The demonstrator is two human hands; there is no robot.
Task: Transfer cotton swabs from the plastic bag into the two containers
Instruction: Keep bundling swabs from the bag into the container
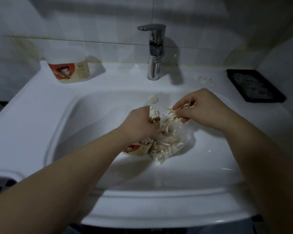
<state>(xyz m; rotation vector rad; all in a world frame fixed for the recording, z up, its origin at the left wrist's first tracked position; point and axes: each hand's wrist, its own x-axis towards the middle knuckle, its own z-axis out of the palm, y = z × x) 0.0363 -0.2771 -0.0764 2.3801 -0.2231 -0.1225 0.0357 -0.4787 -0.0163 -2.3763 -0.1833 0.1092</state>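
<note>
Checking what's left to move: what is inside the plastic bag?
Many cotton swabs lie inside the plastic bag, visible through its clear film. Its upper left part is hidden behind the left hand.

Bag (169, 142) in sink (66, 125), right of 1 container (137, 149).

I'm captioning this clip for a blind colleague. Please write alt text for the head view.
Over a white sink, a person's left hand grips a bundle of cotton swabs while the right hand holds loose swabs above a plastic bag lying in the basin beside a labelled container. A second container stands behind, left of the faucet.
</note>
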